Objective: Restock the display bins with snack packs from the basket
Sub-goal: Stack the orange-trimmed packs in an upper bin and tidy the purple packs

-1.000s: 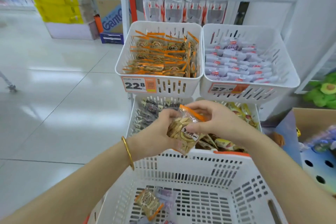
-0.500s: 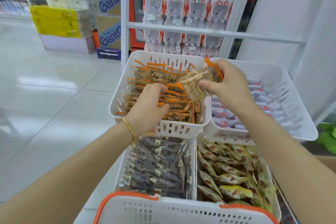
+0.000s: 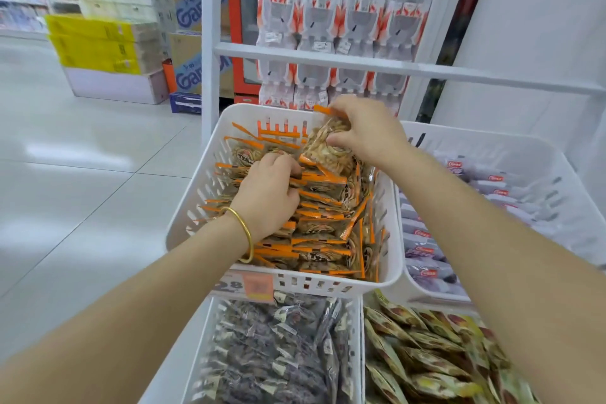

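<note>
My right hand (image 3: 367,134) grips a clear snack pack with orange edges (image 3: 328,149) upright at the far end of the upper left white bin (image 3: 196,226). That bin holds several rows of the same orange-edged packs (image 3: 321,233). My left hand (image 3: 267,197), with a gold bangle on the wrist, has its fingers curled down among the packs in the bin's middle. Whether it holds one I cannot tell. The basket is out of view.
A white bin of purple-and-white packs (image 3: 459,239) sits to the right. Below are a bin of dark packs (image 3: 278,348) and one of yellow-green packs (image 3: 426,357). A white rack bar (image 3: 360,64) crosses behind, with hanging white bags (image 3: 341,16). Stacked cartons (image 3: 108,43) stand on the floor at left.
My right hand carried the pack from over the basket up and into the far end of the orange-pack bin. My left hand moved into the bin's packs. The basket left the view.
</note>
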